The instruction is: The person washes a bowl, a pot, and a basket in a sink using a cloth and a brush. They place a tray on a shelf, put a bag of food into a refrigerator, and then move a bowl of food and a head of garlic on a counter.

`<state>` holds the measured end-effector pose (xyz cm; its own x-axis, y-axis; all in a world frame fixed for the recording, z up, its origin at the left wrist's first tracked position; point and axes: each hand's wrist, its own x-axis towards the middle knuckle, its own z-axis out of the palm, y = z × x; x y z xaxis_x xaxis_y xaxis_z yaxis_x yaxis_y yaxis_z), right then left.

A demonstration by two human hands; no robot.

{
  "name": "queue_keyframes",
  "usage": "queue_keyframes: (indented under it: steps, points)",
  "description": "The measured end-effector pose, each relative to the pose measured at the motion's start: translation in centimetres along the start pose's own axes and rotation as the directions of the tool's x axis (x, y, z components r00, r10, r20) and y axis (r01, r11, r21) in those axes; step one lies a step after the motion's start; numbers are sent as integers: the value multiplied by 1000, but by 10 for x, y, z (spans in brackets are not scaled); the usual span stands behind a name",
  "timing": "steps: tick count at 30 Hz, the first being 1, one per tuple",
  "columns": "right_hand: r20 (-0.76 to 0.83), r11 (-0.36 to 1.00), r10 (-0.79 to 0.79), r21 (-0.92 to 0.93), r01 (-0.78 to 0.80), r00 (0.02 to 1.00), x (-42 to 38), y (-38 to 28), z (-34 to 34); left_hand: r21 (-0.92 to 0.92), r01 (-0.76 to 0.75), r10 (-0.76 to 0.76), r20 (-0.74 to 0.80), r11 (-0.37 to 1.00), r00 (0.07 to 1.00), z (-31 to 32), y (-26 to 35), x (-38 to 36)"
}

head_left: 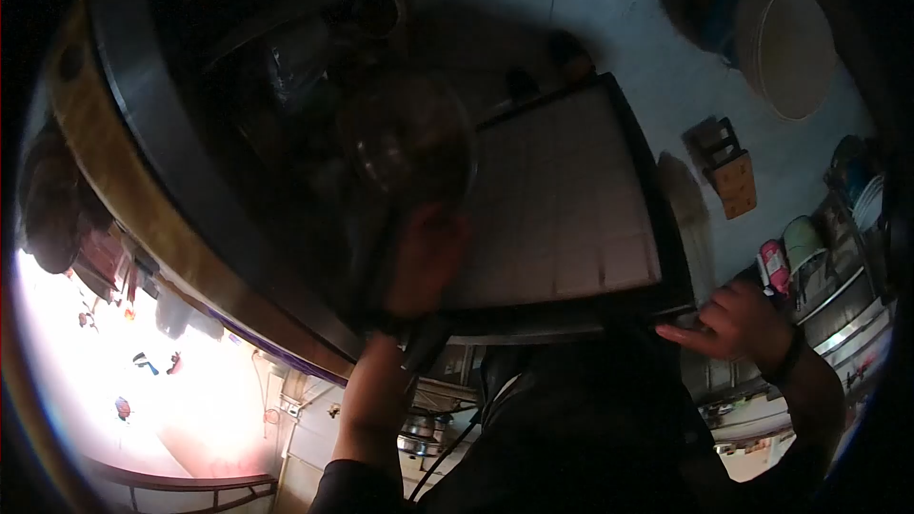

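Deep in shadow, my left hand (430, 252) reaches forward with its fingers at the near rim of a clear round bowl (409, 138). The hand appears closed on that rim, though the dark hides most of the fingers. To the right of the bowl is a pale panel (571, 200) with faint grid lines and a wide black frame. My right hand (731, 324) is at the panel's near right corner, fingers curled around the frame's edge and one finger stretched along it.
A large white bucket (788, 49) stands at the upper right. Below it, a small wooden stool (731, 176) is on the floor. Pink and green items (804, 240) line a rack at the right. A curved counter edge (162, 162) runs along the left, beside a very bright opening.
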<state>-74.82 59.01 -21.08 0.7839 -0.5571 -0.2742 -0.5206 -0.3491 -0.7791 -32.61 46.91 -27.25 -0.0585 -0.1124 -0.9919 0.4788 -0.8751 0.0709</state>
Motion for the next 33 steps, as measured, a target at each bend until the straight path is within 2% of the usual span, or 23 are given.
queue_keyframes:
  steps: [2,4,5,7,8,10,11,12,14,15,17,18,19,20,22,23,24,25,26,28,29,31,33]
  points:
    - [-76,993,35,115,-26,997,-15,-1,25,-72,2,-2,8,997,1000,-43,11,5]
    - [-51,866,417,325,-380,907,-37,3,58,-251,243,-163,302,937,939,-88,30,14]
    - [-60,862,425,332,-383,903,-38,8,65,-237,245,-168,302,940,938,-105,35,17]
    - [-306,776,613,408,-481,728,-32,19,70,-235,159,-106,223,959,969,-118,43,13]
    - [-311,774,616,411,-482,724,-23,24,70,-231,129,-83,197,964,977,-116,47,10]
    - [-243,636,760,471,-611,603,-6,36,66,-68,13,-1,181,998,983,-100,42,2]
    - [-249,639,758,464,-613,602,0,44,66,-72,12,2,189,997,982,-91,37,-1]
    - [-241,608,783,494,-622,574,7,52,68,134,-36,29,53,990,998,-81,32,-4]
    - [-299,610,789,478,-632,536,13,73,82,333,-56,86,-76,941,993,-60,26,-6]
    - [-296,612,788,474,-633,540,16,84,81,667,-181,214,34,723,976,-49,25,-4]
    - [-210,491,864,553,-673,458,23,107,79,878,-284,281,181,386,942,-45,27,13]
    - [-207,488,866,548,-680,455,25,115,81,640,-118,163,-11,759,987,-49,28,31]
    - [-247,486,868,593,-641,430,28,124,85,256,67,-32,-141,964,989,-54,30,49]
    - [-281,483,871,640,-597,403,30,131,90,253,74,-37,-146,965,989,-60,34,67]
    - [-299,470,878,683,-559,373,31,137,95,91,164,-164,-1,982,986,-69,41,102]
    - [-189,364,920,732,-575,342,31,139,94,39,203,-205,46,978,978,-66,42,117]
    - [-77,253,948,769,-588,308,30,141,93,-26,1,-1,7,1000,1000,-61,39,134]
    - [-77,250,951,762,-598,300,31,133,92,-85,-203,201,-35,976,979,-59,39,146]
    - [-56,223,954,789,-572,295,31,133,93,-199,-306,308,-20,931,951,-66,42,169]
    - [-31,190,958,812,-551,284,31,130,90,-357,-334,354,-8,873,935,-65,76,192]
    - [-30,185,959,820,-542,282,31,130,86,-399,-268,294,5,877,956,-54,105,193]
    - [-27,177,960,829,-531,278,35,128,81,-384,-48,222,422,922,879,-71,158,233]
    - [-154,278,948,831,-482,280,44,127,79,-333,-82,212,378,939,901,-75,190,254]
